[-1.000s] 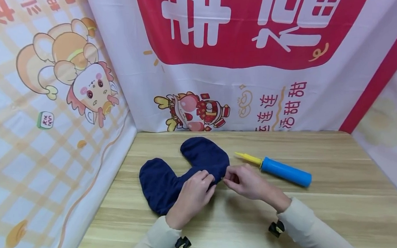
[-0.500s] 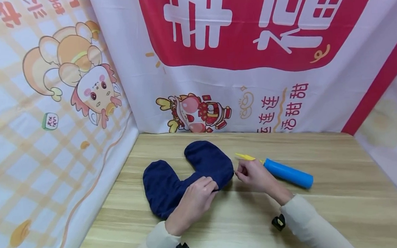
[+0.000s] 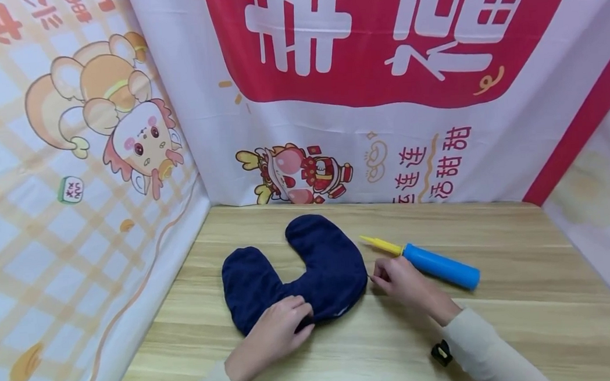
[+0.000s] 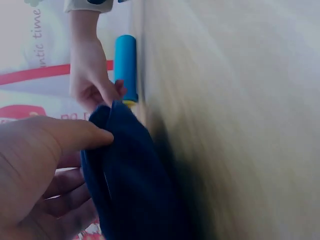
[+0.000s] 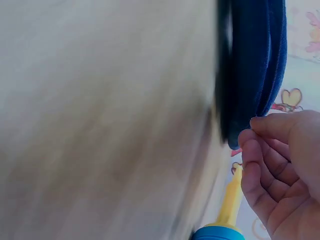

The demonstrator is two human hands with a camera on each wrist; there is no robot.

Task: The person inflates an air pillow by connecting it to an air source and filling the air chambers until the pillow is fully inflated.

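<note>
A navy U-shaped neck pillow [image 3: 336,270] lies on the table with its opening toward the back. My left hand [image 3: 278,331] grips its near edge, left of the middle; in the left wrist view the thumb [image 4: 95,136] lies on the navy fabric [image 4: 135,180] and the fingers are behind it. At the pillow's right edge my right hand [image 3: 401,279] pinches a small zipper pull [image 3: 370,276]. The right wrist view shows a zipper [image 5: 274,75] running along the pillow's edge up to the pinching thumb and forefinger; the pull itself is mostly hidden there.
A blue hand pump [image 3: 442,265] with a yellow nozzle [image 3: 382,244] lies just behind my right hand. Printed cloth walls [image 3: 183,93] border the wooden table [image 3: 510,294] at the left, back and right.
My right hand has moved right and slightly nearer with the pillow's right edge. My left hand has slid left and nearer along the front edge. The pillow has shifted a little to the right.
</note>
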